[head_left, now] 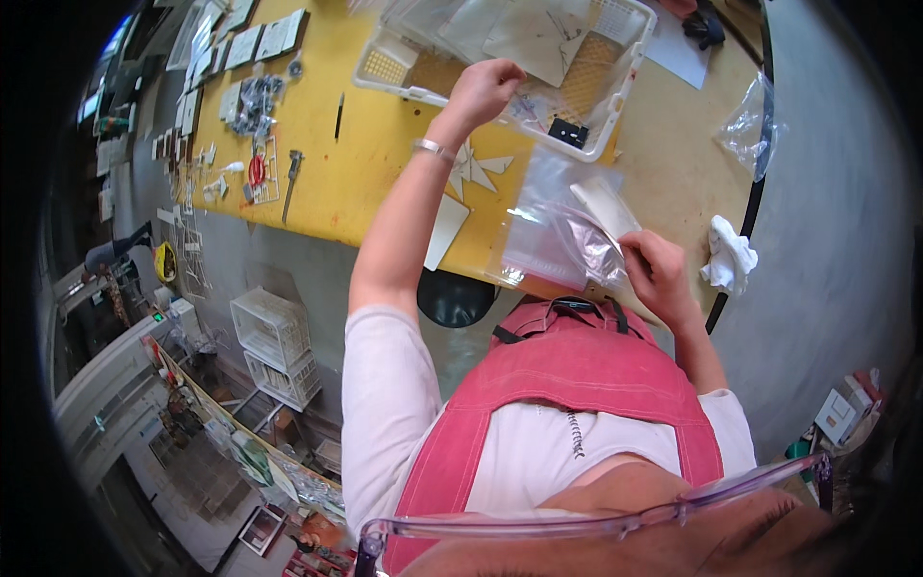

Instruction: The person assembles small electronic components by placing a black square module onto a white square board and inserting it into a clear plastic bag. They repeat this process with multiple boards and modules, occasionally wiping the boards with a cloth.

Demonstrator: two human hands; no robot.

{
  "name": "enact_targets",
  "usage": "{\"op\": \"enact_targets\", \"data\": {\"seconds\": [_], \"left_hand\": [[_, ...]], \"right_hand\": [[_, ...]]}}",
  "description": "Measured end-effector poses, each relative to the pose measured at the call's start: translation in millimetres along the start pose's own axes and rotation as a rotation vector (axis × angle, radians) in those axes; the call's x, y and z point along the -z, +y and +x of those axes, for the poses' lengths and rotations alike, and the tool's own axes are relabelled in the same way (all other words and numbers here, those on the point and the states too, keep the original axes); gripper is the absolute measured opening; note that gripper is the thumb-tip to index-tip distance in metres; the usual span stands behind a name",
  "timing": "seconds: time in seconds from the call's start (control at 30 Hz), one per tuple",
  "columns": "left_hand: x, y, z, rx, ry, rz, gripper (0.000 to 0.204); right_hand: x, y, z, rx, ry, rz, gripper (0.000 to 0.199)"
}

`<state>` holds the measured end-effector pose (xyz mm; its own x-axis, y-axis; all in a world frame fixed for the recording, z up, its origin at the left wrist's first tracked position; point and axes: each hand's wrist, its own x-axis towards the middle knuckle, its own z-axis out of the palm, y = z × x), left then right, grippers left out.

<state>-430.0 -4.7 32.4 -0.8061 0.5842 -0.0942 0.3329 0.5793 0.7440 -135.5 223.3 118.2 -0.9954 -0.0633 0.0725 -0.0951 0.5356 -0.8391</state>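
Note:
My left hand [486, 91] is over the near side of a white plastic basket [423, 93], its fingers curled together. Whatever it may hold is hidden. Inside the basket lie a pale sheet [538, 43], a small black part [568, 133] and some clear wrapping. Near the table's front edge, my right hand [658, 274] is closed on the edge of a shiny clear plastic bag [588, 240]. A whitish flat piece [608, 212] is at that bag, whether inside or on top I cannot tell. Flat clear bags [543, 216] lie beside it. Pale pointed pieces [476, 171] and a white card [446, 231] rest near my left forearm.
On the yellow table [346, 183] are a black pen [338, 115], a caliper-like tool [291, 183], red-handled scissors [257, 169] and several boxes [260, 43]. A crumpled white cloth [728, 255] is at the right. White crates [272, 327] stand below left; a black stool [457, 300] is under the edge.

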Motion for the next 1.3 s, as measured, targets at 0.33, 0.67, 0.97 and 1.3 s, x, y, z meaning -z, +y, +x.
{"op": "enact_targets", "data": {"seconds": [0.33,0.67,0.97,1.3], "left_hand": [[-84,-97,85,-0.118,-0.473,0.772,0.027],[-78,-94,87,-0.14,-0.564,0.813,0.01],[-11,-34,40,0.037,-0.161,0.004,0.019],[-5,139,-196,0.223,-0.123,-0.566,0.013]], "right_hand": [[23,22,8,-0.24,0.131,0.075,0.009],[30,25,9,-0.264,0.136,0.111,0.009],[14,24,-4,-0.258,0.161,0.107,0.007],[-41,14,-30,-0.123,0.188,0.072,0.008]]}}
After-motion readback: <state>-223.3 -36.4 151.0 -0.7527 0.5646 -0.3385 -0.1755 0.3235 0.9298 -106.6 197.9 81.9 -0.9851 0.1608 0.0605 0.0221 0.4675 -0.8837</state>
